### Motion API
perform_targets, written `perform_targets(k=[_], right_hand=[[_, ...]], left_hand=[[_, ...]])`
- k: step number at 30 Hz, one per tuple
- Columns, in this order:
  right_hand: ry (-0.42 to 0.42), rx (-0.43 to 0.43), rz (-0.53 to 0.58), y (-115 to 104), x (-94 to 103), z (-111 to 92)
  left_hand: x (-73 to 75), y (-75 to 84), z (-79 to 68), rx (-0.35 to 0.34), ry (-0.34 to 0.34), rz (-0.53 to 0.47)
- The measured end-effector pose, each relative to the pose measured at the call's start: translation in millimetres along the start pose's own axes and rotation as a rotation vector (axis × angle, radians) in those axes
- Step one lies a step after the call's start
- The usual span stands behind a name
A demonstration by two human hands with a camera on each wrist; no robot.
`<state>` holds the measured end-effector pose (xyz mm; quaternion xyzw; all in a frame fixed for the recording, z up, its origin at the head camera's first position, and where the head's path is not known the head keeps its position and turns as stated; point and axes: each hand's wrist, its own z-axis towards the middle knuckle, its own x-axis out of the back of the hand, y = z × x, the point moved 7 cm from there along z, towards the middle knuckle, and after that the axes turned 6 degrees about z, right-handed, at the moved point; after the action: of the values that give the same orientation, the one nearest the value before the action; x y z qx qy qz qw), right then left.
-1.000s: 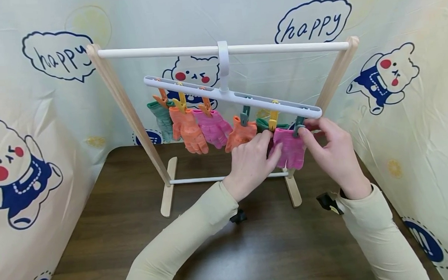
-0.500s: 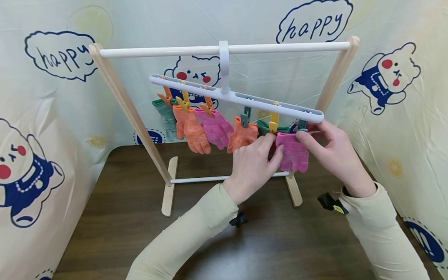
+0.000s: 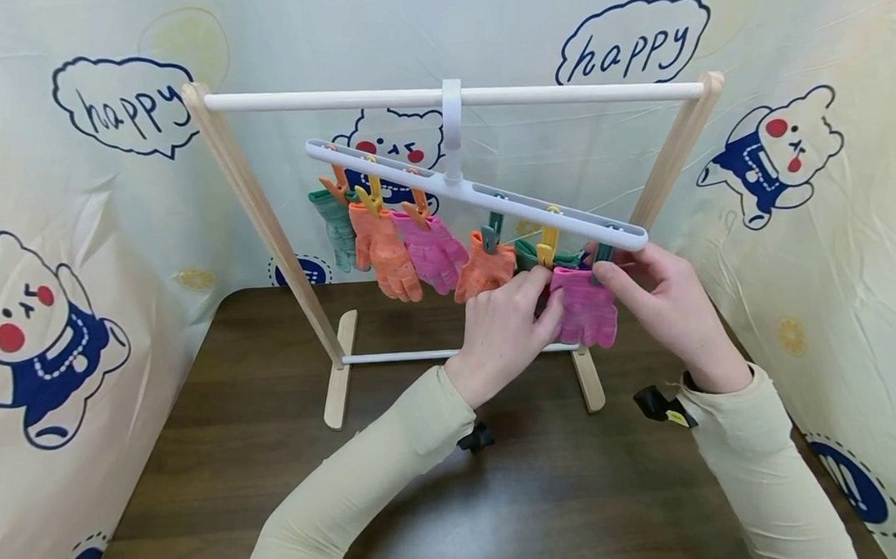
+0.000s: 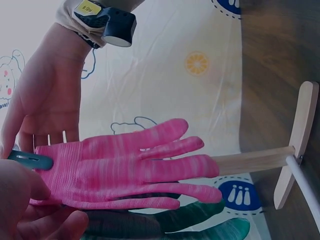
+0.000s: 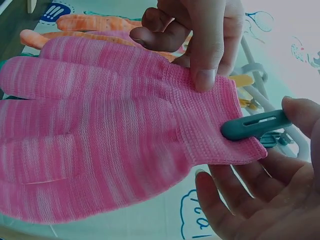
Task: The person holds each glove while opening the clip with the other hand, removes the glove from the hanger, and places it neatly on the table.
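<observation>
A pink knitted glove [image 3: 584,307] hangs fingers-down below the right end of a white clip hanger [image 3: 474,197]. My left hand [image 3: 498,327] pinches the edge of its cuff, thumb in front, as the right wrist view shows. The dark green clothespin [image 5: 255,125] sits over the cuff's rim. My right hand [image 3: 663,312] holds this clothespin by its upper end, thumb on the near side and fingers behind the cuff. In the left wrist view the green clothespin [image 4: 31,160] bites the cuff between both hands.
Further left on the hanger, clothespins hold orange [image 3: 387,253], pink [image 3: 433,251] and green gloves [image 3: 333,226]. The hanger hooks over the white rail [image 3: 320,100] of a wooden stand [image 3: 258,221] on a dark table [image 3: 224,473]. A printed curtain [image 3: 147,268] surrounds it.
The hanger's left end has swung a little right and its right end has dipped slightly. Both hands stay at the pink glove, which has shifted slightly right and down.
</observation>
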<state>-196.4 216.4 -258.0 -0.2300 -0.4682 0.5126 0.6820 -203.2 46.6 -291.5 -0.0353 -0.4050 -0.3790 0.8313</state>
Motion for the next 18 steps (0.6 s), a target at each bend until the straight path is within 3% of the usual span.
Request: perform_targets(k=[18], right_hand=[[0.097,0.037,0.051,-0.9,2.8,-3.5]], left_hand=[[5.4,2.3,-2.4,0.000,-0.010,-0.033]])
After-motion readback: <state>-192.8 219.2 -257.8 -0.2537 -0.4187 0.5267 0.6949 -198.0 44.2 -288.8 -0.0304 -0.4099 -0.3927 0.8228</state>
